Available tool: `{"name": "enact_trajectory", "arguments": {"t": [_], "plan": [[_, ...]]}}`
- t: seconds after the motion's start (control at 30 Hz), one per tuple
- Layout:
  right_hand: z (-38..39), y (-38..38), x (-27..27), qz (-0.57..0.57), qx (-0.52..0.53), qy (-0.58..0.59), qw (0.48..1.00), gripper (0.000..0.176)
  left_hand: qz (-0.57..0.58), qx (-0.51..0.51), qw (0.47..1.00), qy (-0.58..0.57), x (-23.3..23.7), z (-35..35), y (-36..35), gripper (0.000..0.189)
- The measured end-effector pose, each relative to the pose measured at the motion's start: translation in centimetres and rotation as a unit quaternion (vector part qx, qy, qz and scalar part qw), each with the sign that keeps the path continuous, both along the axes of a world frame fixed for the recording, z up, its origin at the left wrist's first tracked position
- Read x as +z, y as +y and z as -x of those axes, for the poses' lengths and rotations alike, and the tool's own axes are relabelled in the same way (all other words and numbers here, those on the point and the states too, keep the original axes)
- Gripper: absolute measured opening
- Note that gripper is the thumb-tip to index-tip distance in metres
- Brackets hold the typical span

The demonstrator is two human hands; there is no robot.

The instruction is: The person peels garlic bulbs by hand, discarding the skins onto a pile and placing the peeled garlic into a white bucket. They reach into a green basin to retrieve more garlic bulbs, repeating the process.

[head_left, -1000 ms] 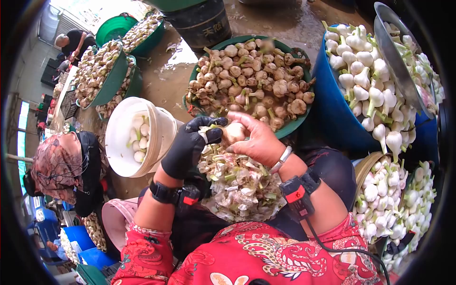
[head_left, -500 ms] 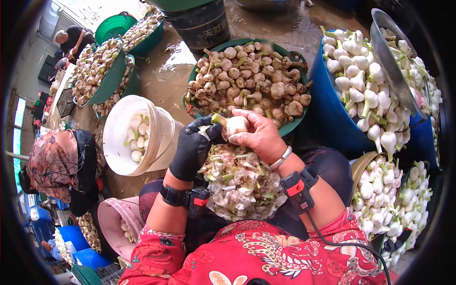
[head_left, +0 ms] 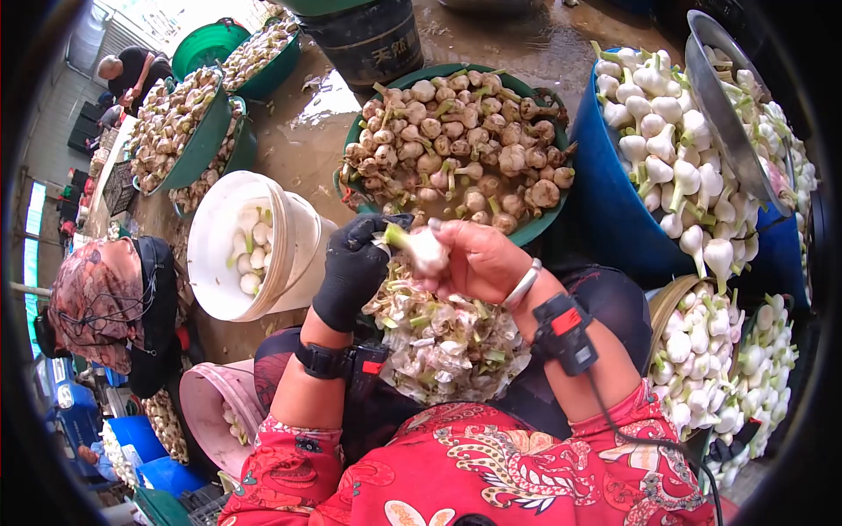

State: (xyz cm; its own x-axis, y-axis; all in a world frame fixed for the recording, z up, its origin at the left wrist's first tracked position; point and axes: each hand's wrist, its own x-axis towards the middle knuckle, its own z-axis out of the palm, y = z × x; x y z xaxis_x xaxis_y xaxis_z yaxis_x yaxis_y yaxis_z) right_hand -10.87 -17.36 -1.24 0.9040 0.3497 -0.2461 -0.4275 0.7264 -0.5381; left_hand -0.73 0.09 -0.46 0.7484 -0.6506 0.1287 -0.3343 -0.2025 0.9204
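Observation:
A garlic bulb (head_left: 428, 252), whitish and blurred, is held between my two hands, its green stem pointing left. My right hand (head_left: 489, 263), bare with a pale band at the wrist, grips the bulb's right side with thumb and fingers. At the stem end, the fingers of my left hand (head_left: 355, 267), in a black glove, are closed against the garlic. Below both hands lies a heap of garlic skins and stem bits (head_left: 447, 346). Just beyond them, a green tub (head_left: 346, 162) holds unpeeled brownish garlic bulbs in murky water.
A white bucket (head_left: 206, 250) with peeled bulbs lies tipped at left, above a pink bucket (head_left: 202, 394). At right stand a blue tub (head_left: 601, 167) of white garlic and a metal basin (head_left: 715, 96). Other people (head_left: 101, 294) work at far left.
The bulb has tilted and dropped slightly, its lower side now whiter. My right hand has shifted a little right and its wrist has turned. My left hand stays close to the stem.

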Motion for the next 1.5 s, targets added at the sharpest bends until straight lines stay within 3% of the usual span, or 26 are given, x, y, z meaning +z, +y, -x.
{"name": "enact_trajectory", "arguments": {"t": [0.03,0.1,0.17,0.2,0.23,0.37,0.43,0.6,0.67,0.7,0.73,0.77,0.83,0.9,0.93,1.0,1.07,1.13,1.17,1.2,1.23,1.33,1.37,1.4,1.43,1.5], "plan": [[0.2,-0.1,0.6,-0.023,0.075,0.036,0.996,0.030,0.000,0.002,1.000,0.001,0.1,0.1,0.0,0.024],[0.2,0.2,-0.3,-0.069,0.106,0.031,0.991,0.032,-0.029,-0.053,0.970,-0.236,0.8,0.4,-0.2,0.026],[0.1,0.0,-0.3,-0.064,0.090,0.035,0.993,0.033,-0.013,-0.072,0.972,-0.224,1.0,0.6,-0.2,0.023],[0.2,-0.2,-0.1,-0.049,0.066,0.032,0.996,0.033,0.053,-0.018,0.997,0.055,1.2,0.8,-0.2,0.028],[0.2,-0.3,0.0,-0.049,0.066,0.032,0.996,0.033,0.116,0.037,0.937,0.328,1.6,1.0,-0.2,0.033],[0.1,-0.6,0.4,0.013,-0.045,0.044,0.998,0.030,0.094,-0.073,0.938,0.325,1.9,1.0,0.8,0.038],[-0.1,-0.2,0.4,0.055,-0.051,0.042,0.996,0.029,0.145,-0.011,0.896,0.419,2.3,2.0,-0.2,0.034],[-1.1,0.5,-1.0,0.099,-0.120,0.078,0.985,0.024,0.090,0.001,0.937,0.337,2.1,1.6,-0.4,0.031],[-1.7,1.4,-0.4,0.256,-0.337,-0.087,0.902,0.013,0.105,0.004,0.932,0.346,2.6,1.5,-0.4,0.022],[-1.4,1.1,0.4,0.256,-0.335,-0.087,0.903,0.013,0.106,0.006,0.932,0.346,2.2,0.8,-0.1,0.022],[-0.8,0.7,1.6,0.474,-0.341,-0.247,0.774,0.010,0.068,0.005,0.977,0.201,1.4,-0.1,0.4,0.023],[-0.5,0.6,2.3,0.647,-0.317,-0.387,0.576,0.007,0.028,0.006,0.998,0.051,1.1,-0.7,1.0,0.023],[1.0,2.5,-0.4,0.625,-0.135,-0.404,0.654,0.007,0.001,0.020,1.000,0.015,1.7,-1.4,1.6,0.027],[1.5,3.5,-2.4,0.695,0.136,-0.286,0.645,0.016,0.210,0.033,0.900,0.381,1.1,-1.8,1.9,0.033],[1.5,3.6,-2.6,0.681,0.142,-0.269,0.667,0.017,0.229,0.063,0.865,0.441,0.7,-1.7,1.6,0.038],[1.6,3.2,-3.3,0.665,0.150,-0.252,0.686,0.017,0.216,0.049,0.914,0.341,1.1,-1.2,1.9,0.036],[2.0,2.8,-4.6,0.693,0.235,-0.273,0.625,0.017,0.077,0.060,0.989,0.111,2.0,-1.8,2.9,0.026],[1.7,1.8,-2.9,0.706,0.206,-0.246,0.632,0.017,-0.014,0.142,0.976,-0.166,2.5,-5.1,6.8,0.022],[1.5,0.9,-1.6,0.717,0.182,-0.226,0.633,0.018,-0.023,0.148,0.965,-0.214,3.9,-6.4,9.1,0.023],[1.2,-0.3,-0.2,0.699,0.137,-0.205,0.671,0.018,0.077,0.238,0.968,-0.033,7.8,-5.0,7.8,0.023],[0.9,-1.5,1.1,0.678,0.091,-0.185,0.706,0.019,-0.002,0.276,0.951,-0.141,6.2,-7.5,10.0,0.025],[0.7,-4.2,3.0,0.451,-0.114,-0.073,0.882,0.018,-0.108,0.199,0.943,-0.245,3.1,-8.2,8.9,0.031],[0.7,-4.6,3.9,0.347,-0.193,-0.036,0.917,0.017,-0.070,0.110,0.975,-0.179,1.5,-7.3,6.5,0.031],[0.7,-5.3,4.5,0.291,-0.226,0.015,0.929,0.013,-0.141,0.077,0.981,-0.105,1.3,-5.2,2.8,0.030],[0.5,-5.8,4.5,0.248,-0.260,0.027,0.933,0.014,-0.066,0.000,0.997,-0.045,-2.7,-4.9,0.3,0.029],[0.2,-6.1,4.2,0.225,-0.301,0.052,0.925,0.013,-0.188,-0.080,0.976,-0.073,-7.8,-3.9,-4.3,0.030]]}}
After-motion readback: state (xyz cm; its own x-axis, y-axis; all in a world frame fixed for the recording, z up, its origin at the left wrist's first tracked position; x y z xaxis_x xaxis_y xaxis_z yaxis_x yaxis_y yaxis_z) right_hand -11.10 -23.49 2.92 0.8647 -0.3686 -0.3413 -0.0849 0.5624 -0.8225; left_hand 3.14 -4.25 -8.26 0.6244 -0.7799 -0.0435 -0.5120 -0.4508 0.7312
